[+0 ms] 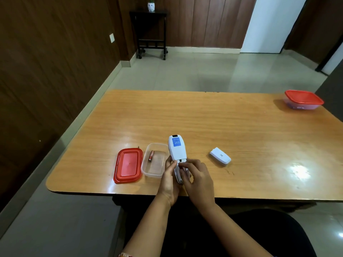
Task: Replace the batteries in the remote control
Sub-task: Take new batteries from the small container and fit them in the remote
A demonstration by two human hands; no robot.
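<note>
At lower centre, the remote control (pixel 177 151) is gripped back-up by the left hand (pixel 169 180). The fingers of the right hand (pixel 197 179) are curled at its open bay; whether anything is pinched cannot be told.

Dark wood-panelled walls (pixel 46 62), pale glossy tiled floor (pixel 194 71), black side table (pixel 149 32) against the wall.

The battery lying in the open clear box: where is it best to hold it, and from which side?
Pinch the battery at its middle, across its round sides, coming straight down from above. It lies flat on the floor of the clear box, close to its left wall, so the walls likely block a sideways reach.
</note>
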